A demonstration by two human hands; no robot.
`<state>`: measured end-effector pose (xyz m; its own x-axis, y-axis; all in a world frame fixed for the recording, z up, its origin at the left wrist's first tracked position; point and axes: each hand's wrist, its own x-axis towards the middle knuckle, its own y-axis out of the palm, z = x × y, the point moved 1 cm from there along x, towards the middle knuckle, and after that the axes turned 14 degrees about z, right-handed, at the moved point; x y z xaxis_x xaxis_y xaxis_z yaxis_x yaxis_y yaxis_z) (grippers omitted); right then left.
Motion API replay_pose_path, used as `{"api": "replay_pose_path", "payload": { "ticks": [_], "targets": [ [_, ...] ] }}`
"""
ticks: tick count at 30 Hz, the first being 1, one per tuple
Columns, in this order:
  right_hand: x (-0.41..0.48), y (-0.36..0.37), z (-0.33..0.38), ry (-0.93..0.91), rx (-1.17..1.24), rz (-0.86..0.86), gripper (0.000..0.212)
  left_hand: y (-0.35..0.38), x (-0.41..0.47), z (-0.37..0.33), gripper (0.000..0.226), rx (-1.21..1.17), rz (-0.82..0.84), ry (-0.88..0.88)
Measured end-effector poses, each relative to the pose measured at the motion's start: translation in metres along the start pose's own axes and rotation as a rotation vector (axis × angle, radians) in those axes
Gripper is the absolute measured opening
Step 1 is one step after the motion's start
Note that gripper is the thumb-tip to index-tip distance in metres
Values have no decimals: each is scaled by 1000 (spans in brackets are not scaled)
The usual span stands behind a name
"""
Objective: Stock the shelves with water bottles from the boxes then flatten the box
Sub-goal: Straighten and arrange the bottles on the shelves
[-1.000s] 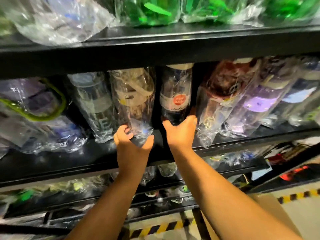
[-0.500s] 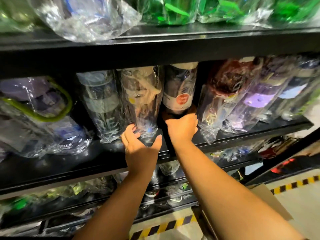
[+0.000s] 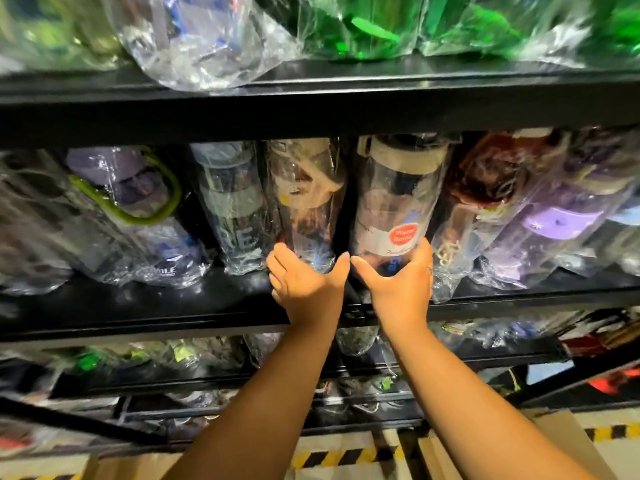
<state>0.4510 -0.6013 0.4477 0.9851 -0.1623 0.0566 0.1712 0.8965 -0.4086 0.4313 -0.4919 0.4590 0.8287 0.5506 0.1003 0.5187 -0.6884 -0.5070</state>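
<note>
Since both bottles stand at the front of the middle shelf [image 3: 156, 306], each hand works one base: the left hand [image 3: 304, 289] has thumb and fingers curled round the bottom of the neighbour bottle [image 3: 306, 209], and the right hand [image 3: 398, 285] grips the bottom of the red-sticker bottle [image 3: 398, 202], thumb on its left side, fingers round its right. Holding low down prob. lets the person slide and straighten them w/o crushing the loose plastic wrap higher up. Both stand about upright, side by side in a tight row, sticker facing out, so this looks like lining up stock rather than loading it. More wrapped bottles fill the shelf either side, green ones on the shelf above. The cardboard box [image 3: 346, 467] sits below by the floor, not yet flattened as far as I can tell.

Vs. half a sec ago: the right hand sat bunched under the red-sticker bottle, which stood further back in the dark gap. Now that bottle is forward, level w/ its neighbour, and the fingers wrap its side. The thumbs have come nearly together. The left-hand grip is about the same. The view has also tilted up a bit.
</note>
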Motion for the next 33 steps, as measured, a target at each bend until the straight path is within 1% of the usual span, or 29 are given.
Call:
{"api": "replay_pose_path", "payload": {
  "ticks": [3,5,9,15,17,23,27,31,33],
  "targets": [
    [2,0,-4,23,57,48,103,8,5,-8,88,107,-46,-98],
    [3,0,-6,33,97,72,103,13,10,-11,82,132,-72,-164],
    [4,-2,-11,2,167,109,97,19,17,-14,78,178,-91,-256],
    [5,-5,-15,-14,188,152,97,21,27,-18,76,191,-54,-386],
    [6,-5,-16,-14,185,158,98,20,28,-18,73,191,-46,-402],
    [6,-5,-17,-8,206,170,100,16,27,-16,73,128,-36,-379],
    [6,-5,-17,-4,224,180,101,7,16,-12,73,98,-68,-293],
    [4,-7,-16,-18,197,162,101,-3,-1,0,95,34,-117,-138],
    [3,-8,-14,-28,175,146,101,-8,-8,3,98,8,-120,-78]
  ]
}}
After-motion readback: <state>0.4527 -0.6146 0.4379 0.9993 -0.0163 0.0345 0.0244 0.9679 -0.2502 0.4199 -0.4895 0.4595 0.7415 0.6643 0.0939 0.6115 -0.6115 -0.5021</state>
